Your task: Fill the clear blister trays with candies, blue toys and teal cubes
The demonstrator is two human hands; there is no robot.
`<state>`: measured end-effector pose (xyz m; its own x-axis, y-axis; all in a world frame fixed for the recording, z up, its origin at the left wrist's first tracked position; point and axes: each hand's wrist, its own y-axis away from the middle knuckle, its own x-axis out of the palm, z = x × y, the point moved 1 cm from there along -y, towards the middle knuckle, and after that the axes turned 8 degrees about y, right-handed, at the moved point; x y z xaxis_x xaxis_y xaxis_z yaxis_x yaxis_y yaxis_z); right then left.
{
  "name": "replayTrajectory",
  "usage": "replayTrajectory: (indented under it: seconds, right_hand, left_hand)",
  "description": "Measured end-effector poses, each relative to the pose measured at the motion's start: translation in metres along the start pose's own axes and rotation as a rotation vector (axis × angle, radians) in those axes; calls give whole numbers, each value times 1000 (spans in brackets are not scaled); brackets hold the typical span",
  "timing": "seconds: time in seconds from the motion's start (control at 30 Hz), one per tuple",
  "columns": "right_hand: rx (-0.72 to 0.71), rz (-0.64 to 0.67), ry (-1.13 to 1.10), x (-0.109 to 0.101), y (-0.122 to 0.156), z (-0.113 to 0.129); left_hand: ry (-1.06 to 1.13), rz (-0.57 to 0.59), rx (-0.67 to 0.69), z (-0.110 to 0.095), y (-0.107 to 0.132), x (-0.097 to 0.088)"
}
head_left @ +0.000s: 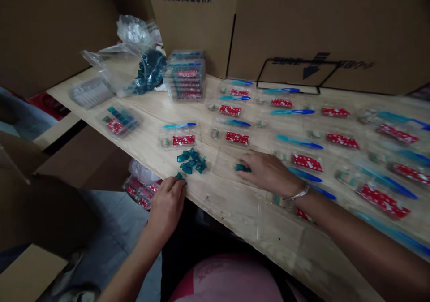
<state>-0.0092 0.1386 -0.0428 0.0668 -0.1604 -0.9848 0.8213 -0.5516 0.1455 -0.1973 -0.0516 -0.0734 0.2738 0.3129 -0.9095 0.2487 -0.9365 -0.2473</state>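
Observation:
My left hand (168, 196) is at the table's front edge, its fingers closed on a small shiny teal piece (179, 176). Another small shiny teal piece (242, 168) is at the fingertips of my right hand (264, 170), low over a clear plastic tray (223, 162). Between my hands, a loose pile of similar teal pieces (191, 161) lies on the wood. Just behind the pile, a clear tray holds a blue pen-like stick (179, 126), a red packet with white marks (183, 140) and a small striped block (164, 142).
Rows of filled clear trays (307, 162) cover the table's right side. Stacked clear boxes (186, 80) stand at the back, beside a plastic bag of teal pieces (149, 71). Farther left are a filled box (119, 122) and nested clear trays (91, 92). Cardboard (285, 24) walls the far edge.

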Motion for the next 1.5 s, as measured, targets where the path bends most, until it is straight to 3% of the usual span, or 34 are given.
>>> replayTrajectory:
  seconds: [0.17, 0.33, 0.53, 0.67, 0.83, 0.97, 1.07, 1.2, 1.37, 1.43, 1.5]
  right_hand:
    - [-11, -168, -121, -9, 23, 20]
    - [-46, -132, -166, -1, 46, 33]
    - [30, -135, -245, 11, 62, 24]
    - [1, -183, -270, 8, 64, 20]
    - [-26, -323, -313, 6, 32, 9]
    - [-87, -297, -285, 17, 5, 12]
    - [-56, -286, -364, 22, 7, 11]
    - [95, -259, -671, 18, 21, -5]
    - [127, -172, -1073, 10, 28, -14]
    - [97, -132, -1255, 11, 30, -11]
    - [81, -115, -1442, 15, 33, -6]
  left_hand:
    - [-26, -37, 99, -3, -11, -5]
    - [364, -21, 180, -21, -38, -11]
    - [488, 198, 515, -50, -105, 30]
    - [452, 276, 621, -50, -124, 45]
    - [529, 269, 542, -47, -116, 46]
    - [614, 277, 373, -45, -114, 46]
    - [619, 333, 319, -43, -116, 47]
    - [586, 427, 388, -45, -117, 43]
    - [633, 384, 361, -66, -106, 28]
    - [768, 398, 290, -75, -97, 24]
    - [948, 399, 125, -81, -88, 23]
